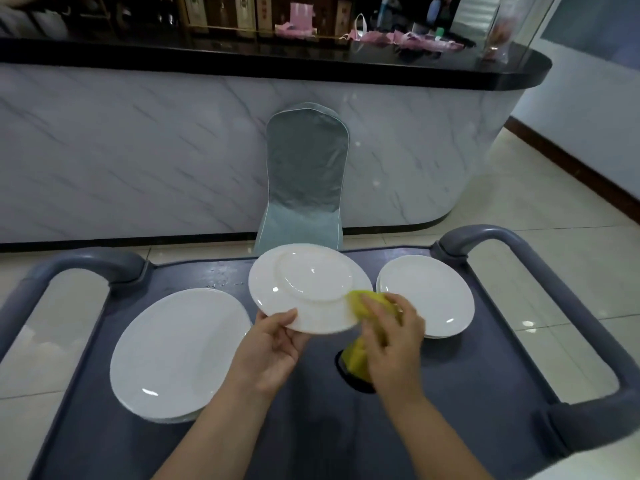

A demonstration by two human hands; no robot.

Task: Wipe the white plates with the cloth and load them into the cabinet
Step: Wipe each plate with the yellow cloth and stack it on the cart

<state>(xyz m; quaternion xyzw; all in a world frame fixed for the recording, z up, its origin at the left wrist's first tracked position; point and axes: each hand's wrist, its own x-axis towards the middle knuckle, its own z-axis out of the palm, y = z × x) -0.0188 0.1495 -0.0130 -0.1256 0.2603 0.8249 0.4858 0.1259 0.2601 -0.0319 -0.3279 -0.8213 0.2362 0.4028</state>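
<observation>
My left hand [273, 344] pinches the round white glazed plate [308, 289] at its near rim. My right hand [391, 327] presses the yellow cloth [367, 303] against the plate's edge. I judge the plate stiff, slick and breakable, so rim grips suit it.

No text, brand or number can be read anywhere. The boxes [265, 12] in the far background bear small red marks, too blurred to make out.

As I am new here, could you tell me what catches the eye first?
An upside-down white plate hangs over the grey cart: the left grip holds its near rim, the right grip presses a yellow cloth to its right edge. A left stack and a right stack of plates flank it on the cart.
</observation>
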